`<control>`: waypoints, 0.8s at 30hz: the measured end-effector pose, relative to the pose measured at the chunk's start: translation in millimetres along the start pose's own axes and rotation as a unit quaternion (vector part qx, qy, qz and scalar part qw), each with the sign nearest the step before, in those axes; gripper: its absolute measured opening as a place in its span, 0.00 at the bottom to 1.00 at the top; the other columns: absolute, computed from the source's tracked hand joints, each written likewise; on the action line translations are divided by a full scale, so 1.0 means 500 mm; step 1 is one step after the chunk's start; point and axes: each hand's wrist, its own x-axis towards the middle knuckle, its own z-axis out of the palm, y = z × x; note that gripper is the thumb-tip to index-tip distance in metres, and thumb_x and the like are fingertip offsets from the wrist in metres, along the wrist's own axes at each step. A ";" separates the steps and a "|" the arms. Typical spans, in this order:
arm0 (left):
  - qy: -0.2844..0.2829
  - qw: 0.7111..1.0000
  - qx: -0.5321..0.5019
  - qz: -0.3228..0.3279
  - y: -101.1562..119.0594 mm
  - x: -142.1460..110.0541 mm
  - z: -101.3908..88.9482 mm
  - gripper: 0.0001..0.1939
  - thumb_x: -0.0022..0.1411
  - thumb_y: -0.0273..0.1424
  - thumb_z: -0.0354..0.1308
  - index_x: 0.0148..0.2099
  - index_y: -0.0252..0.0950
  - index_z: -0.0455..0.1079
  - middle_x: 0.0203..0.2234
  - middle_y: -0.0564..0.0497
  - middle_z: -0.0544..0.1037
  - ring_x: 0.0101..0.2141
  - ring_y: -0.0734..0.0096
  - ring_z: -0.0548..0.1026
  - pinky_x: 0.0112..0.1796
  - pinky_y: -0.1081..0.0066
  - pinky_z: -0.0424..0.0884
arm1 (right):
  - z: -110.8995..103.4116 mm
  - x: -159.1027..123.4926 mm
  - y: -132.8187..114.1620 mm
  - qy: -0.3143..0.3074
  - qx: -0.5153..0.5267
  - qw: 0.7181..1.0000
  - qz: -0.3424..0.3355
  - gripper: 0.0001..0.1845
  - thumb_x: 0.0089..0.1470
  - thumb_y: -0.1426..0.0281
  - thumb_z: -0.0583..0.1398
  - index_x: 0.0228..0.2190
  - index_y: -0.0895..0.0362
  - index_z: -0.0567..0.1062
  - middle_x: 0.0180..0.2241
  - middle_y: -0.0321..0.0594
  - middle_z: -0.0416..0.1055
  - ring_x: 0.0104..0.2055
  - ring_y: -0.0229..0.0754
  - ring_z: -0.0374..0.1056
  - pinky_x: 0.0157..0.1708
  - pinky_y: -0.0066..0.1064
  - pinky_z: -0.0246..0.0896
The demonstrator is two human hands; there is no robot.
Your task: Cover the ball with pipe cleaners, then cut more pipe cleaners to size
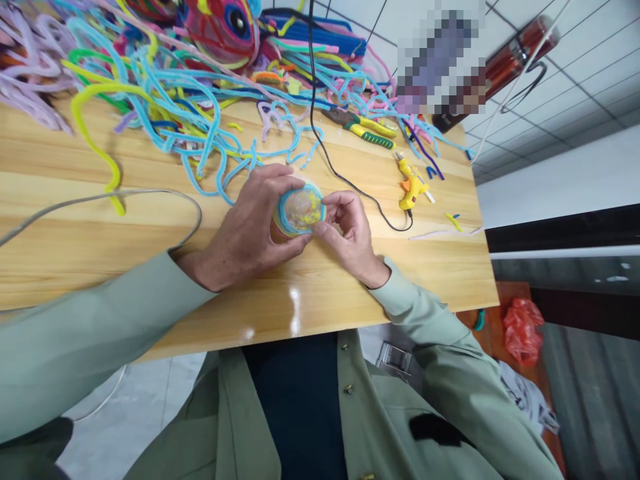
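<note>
My left hand [250, 230] is wrapped round a small round clear container [303, 207], thumb in front and fingers behind. Light-blue pipe cleaner [284, 212] rings its top edge, and bits of yellow show at the right of its see-through middle. Reddish bands run round the lower side, partly hidden by my left fingers. My right hand [350, 233] is closed in a pinch at the right edge, thumb and forefinger tips against the blue ring. Whether a loose end lies between those tips is too small to tell.
Loose pipe cleaners [200, 133] heap along the back, near a red decorated ball [220, 33]. Pliers [363, 129] and a yellow glue gun [412, 187] lie to the right. The gun's black cord [345, 177] passes behind my hands; a grey cable [125, 192] lies left.
</note>
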 end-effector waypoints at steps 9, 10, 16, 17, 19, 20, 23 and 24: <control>0.018 0.999 -0.016 0.041 -0.009 -0.010 0.011 0.32 0.75 0.50 0.63 0.71 0.46 0.56 0.64 0.40 0.72 0.68 0.46 0.71 0.66 0.35 0.72 | -0.029 0.003 -0.012 -0.009 -0.156 0.978 -0.142 0.23 0.69 0.52 0.64 0.61 0.45 0.74 0.55 0.47 0.71 0.56 0.54 0.69 0.56 0.53 0.74; 0.018 0.999 -0.021 0.047 -0.011 -0.010 0.011 0.32 0.75 0.50 0.62 0.71 0.46 0.56 0.65 0.40 0.72 0.68 0.46 0.71 0.66 0.34 0.72 | -0.030 0.004 -0.011 -0.014 -0.162 0.976 -0.142 0.24 0.70 0.53 0.64 0.62 0.46 0.74 0.57 0.48 0.71 0.59 0.55 0.69 0.57 0.54 0.74; 0.004 0.999 -0.031 0.038 -0.013 -0.014 0.009 0.28 0.78 0.48 0.58 0.73 0.52 0.56 0.66 0.41 0.71 0.69 0.49 0.70 0.67 0.38 0.71 | -0.025 0.002 -0.008 -0.031 -0.144 0.973 -0.176 0.27 0.73 0.55 0.61 0.68 0.44 0.70 0.63 0.48 0.68 0.67 0.56 0.66 0.69 0.61 0.65; -0.001 0.999 -0.030 0.034 -0.014 -0.014 0.009 0.27 0.79 0.48 0.58 0.73 0.52 0.57 0.67 0.41 0.71 0.69 0.49 0.70 0.67 0.38 0.71 | -0.025 0.002 -0.008 -0.031 -0.142 0.973 -0.182 0.26 0.73 0.56 0.60 0.68 0.43 0.70 0.64 0.48 0.68 0.68 0.55 0.66 0.70 0.61 0.64; -0.009 0.999 -0.029 0.028 -0.015 -0.016 0.010 0.27 0.78 0.48 0.58 0.73 0.51 0.58 0.67 0.40 0.70 0.69 0.48 0.69 0.67 0.39 0.70 | -0.024 0.002 -0.006 -0.028 -0.146 0.971 -0.185 0.26 0.74 0.57 0.60 0.68 0.43 0.70 0.64 0.48 0.68 0.68 0.54 0.67 0.70 0.60 0.64; -0.011 0.999 -0.030 0.027 -0.016 -0.016 0.010 0.28 0.78 0.48 0.59 0.73 0.51 0.58 0.68 0.40 0.70 0.69 0.48 0.69 0.67 0.39 0.70 | -0.023 0.002 -0.004 -0.027 -0.153 0.971 -0.184 0.26 0.74 0.57 0.59 0.68 0.44 0.70 0.64 0.49 0.69 0.68 0.54 0.67 0.70 0.59 0.65; -0.008 0.999 -0.037 0.031 -0.019 -0.015 0.009 0.29 0.77 0.48 0.61 0.73 0.49 0.58 0.68 0.39 0.70 0.69 0.47 0.69 0.67 0.39 0.70 | -0.024 0.001 0.007 -0.026 -0.165 0.969 -0.180 0.29 0.74 0.54 0.59 0.70 0.46 0.68 0.66 0.51 0.69 0.69 0.55 0.67 0.69 0.59 0.67; -0.010 0.999 -0.038 0.032 -0.019 -0.015 0.008 0.29 0.77 0.48 0.61 0.73 0.49 0.59 0.68 0.39 0.70 0.69 0.46 0.69 0.67 0.39 0.69 | -0.024 0.001 0.011 -0.023 -0.161 0.970 -0.181 0.31 0.73 0.53 0.59 0.71 0.47 0.66 0.66 0.52 0.70 0.69 0.56 0.67 0.68 0.59 0.69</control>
